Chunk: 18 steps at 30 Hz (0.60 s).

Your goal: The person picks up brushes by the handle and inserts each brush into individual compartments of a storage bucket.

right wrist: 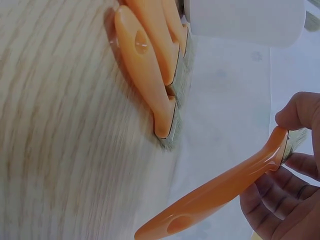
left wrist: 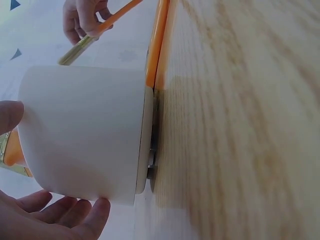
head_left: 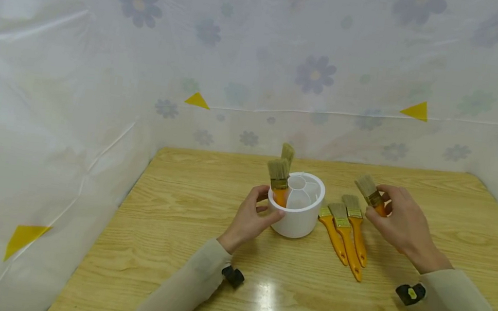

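Observation:
A white round divided organizer [head_left: 293,226] stands on the table. My left hand [head_left: 251,219] holds it at its left side, thumb near the front rim and fingers around the wall. Two paintbrushes, a nearer one [head_left: 278,172] and one behind it [head_left: 288,152], stand bristles up in its left part. To the right, my right hand [head_left: 404,221] pinches another paintbrush [head_left: 368,190] near its metal band, bristles up and tilted left; its orange handle [right wrist: 215,195] slants away from the fingers in the right wrist view. Between organizer and right hand lie three paintbrushes [head_left: 345,235], orange handles toward me.
The wooden table [head_left: 165,228] ends at a pale flowered sheet [head_left: 261,58] behind and at the sides. Yellow triangles [head_left: 416,111] are stuck on the sheet. A dark band piece [head_left: 233,276] sits at the left cuff, another [head_left: 410,293] at the right.

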{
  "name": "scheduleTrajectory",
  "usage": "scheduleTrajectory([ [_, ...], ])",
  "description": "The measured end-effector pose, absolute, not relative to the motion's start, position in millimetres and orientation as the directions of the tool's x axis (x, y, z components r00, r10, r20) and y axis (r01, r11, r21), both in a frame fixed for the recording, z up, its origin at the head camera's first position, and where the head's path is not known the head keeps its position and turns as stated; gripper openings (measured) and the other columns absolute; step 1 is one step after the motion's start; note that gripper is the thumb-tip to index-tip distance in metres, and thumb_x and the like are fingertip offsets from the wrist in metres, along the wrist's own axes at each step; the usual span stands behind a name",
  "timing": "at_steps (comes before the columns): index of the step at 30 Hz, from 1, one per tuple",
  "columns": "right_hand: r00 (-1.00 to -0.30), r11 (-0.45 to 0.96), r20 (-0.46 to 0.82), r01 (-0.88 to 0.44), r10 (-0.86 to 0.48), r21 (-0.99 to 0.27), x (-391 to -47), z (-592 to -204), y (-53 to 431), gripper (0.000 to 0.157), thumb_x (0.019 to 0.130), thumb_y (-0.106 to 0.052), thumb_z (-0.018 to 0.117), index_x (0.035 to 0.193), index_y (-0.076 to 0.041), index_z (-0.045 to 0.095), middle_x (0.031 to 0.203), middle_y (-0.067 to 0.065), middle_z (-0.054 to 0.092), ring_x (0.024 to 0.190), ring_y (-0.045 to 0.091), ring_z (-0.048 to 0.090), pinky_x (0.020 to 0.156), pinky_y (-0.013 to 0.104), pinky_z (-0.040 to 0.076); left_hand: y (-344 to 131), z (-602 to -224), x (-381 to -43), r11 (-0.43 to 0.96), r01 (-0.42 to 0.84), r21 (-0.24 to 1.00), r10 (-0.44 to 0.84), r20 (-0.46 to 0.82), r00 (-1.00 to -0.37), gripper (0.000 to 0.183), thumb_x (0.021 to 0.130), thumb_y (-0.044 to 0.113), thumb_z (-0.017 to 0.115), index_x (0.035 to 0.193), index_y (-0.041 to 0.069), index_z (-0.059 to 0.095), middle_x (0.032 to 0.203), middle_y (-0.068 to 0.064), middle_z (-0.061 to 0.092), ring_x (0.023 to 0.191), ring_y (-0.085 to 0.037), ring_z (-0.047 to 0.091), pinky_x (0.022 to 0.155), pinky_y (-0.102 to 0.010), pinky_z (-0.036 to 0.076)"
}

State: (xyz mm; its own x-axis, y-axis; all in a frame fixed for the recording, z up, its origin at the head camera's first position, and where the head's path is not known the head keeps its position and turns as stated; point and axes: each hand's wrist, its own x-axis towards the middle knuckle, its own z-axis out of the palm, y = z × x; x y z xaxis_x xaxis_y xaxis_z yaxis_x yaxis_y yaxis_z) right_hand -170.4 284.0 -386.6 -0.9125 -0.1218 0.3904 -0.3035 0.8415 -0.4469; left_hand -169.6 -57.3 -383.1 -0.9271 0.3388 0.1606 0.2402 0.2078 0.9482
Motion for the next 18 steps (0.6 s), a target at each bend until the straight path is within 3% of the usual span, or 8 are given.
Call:
scheduleTrajectory([
  [18,-0.895,0.816,0.419,-0.352,-0.15,-0.459,-167,-382,267,0.052,0.086,-0.018,0.068,0.13,0.002,0.049,0.103,0.016,0.053,0.076,0.025,0.054,0.054,0.032,0.044,-57,-386,-171,0.183,0.219,0.958,0.33,0.15,-0.932,0.064,0.088,0.016,0.068,0.14,-0.001,0.035,0.14,-0.018,0.041,0.129,-0.035,0.04,0.103,-0.052,0.038],
])
